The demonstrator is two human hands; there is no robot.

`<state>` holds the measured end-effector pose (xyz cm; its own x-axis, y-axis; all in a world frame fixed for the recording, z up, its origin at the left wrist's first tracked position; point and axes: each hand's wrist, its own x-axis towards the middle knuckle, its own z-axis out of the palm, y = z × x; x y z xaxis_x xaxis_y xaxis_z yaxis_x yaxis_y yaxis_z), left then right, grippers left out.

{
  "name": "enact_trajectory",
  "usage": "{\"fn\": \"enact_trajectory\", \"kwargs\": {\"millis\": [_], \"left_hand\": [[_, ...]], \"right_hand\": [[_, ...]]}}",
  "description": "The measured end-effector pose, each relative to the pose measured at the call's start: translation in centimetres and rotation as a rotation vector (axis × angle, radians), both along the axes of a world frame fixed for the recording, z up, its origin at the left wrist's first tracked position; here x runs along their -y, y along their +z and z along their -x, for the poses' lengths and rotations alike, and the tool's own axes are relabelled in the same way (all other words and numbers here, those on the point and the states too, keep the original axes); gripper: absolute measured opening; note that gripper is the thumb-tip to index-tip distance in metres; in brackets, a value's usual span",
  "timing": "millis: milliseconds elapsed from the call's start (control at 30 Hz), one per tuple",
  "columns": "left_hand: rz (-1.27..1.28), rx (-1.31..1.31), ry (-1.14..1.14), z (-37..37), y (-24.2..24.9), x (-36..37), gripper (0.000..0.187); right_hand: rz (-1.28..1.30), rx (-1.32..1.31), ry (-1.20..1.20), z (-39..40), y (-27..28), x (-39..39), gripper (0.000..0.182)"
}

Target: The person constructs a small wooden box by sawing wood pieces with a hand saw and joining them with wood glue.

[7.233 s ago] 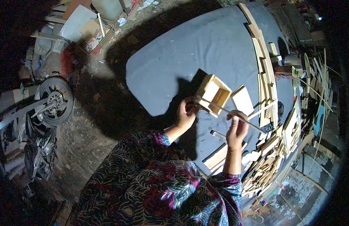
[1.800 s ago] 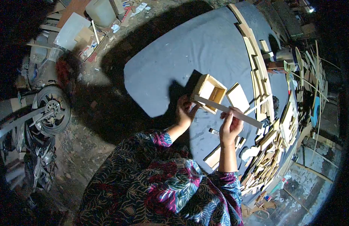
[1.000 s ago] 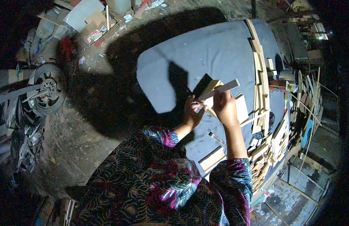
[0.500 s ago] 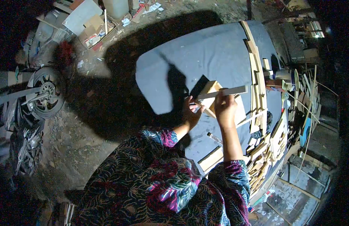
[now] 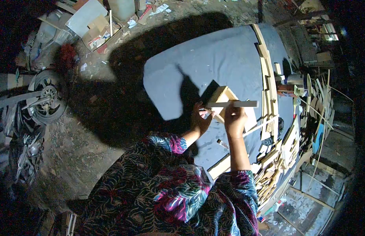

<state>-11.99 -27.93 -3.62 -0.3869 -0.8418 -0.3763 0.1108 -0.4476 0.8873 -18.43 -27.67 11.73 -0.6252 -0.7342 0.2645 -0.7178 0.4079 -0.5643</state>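
A small, open wooden box (image 5: pixel 230 94) rests on the grey-covered table. My right hand (image 5: pixel 235 120) is closed around a straight wooden strip (image 5: pixel 247 104), which lies across the top of the box, its right end jutting past it. At the box's near left corner is my left hand (image 5: pixel 201 121), its thumb and fingers about the corner, close to the strip's left end; the exact contact is partly in shadow. A small item with a dark end (image 5: pixel 222 143), perhaps a brush, lies just in front of the box.
Long wooden strips (image 5: pixel 266 74) run along the table's (image 5: pixel 170 70) right side. Cut wood pieces (image 5: pixel 269 173) are piled at the near right. A motorcycle wheel (image 5: pixel 48 96) stands at left, and a carton of scraps (image 5: pixel 98 37) sits on the floor behind.
My right hand has turned the strip slightly, its right end now lower in view and the strip more level across the box. My left hand stays at the corner.
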Motion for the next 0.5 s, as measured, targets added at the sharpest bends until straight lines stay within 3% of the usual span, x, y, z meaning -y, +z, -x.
{"fn": "enact_trajectory", "kwargs": {"millis": [67, 167, 200, 300, 433, 500], "left_hand": [[0.004, -0.034, -0.023, -0.1, -0.1, 0.0, 0.071], [-0.054, -0.023, -0.009, -0.3, 1.0, 0.1, 0.070], [-0.052, -0.027, -0.017, -0.2, 1.0, 0.0, 0.070], [0.036, -0.049, 0.026, -0.2, 0.7, 0.2, 0.069], [-0.025, -0.037, -0.013, -0.4, 0.7, 0.1, 0.069], [-0.001, -0.039, -0.018, -0.2, 0.3, -0.1, 0.069]], "right_hand": [[0.052, 0.062, -0.098, -0.9, 2.3, 0.5, 0.015], [0.077, 0.079, -0.040, -0.7, 1.7, 0.2, 0.010], [0.038, -0.076, 0.031, -0.1, 0.6, 0.0, 0.011], [0.000, -0.116, 0.055, -0.9, -0.3, 0.0, 0.010], [0.065, -0.029, -0.003, -1.3, 0.7, -0.3, 0.010], [-0.005, -0.015, 0.036, -0.8, 0.0, -1.0, 0.024]]}}
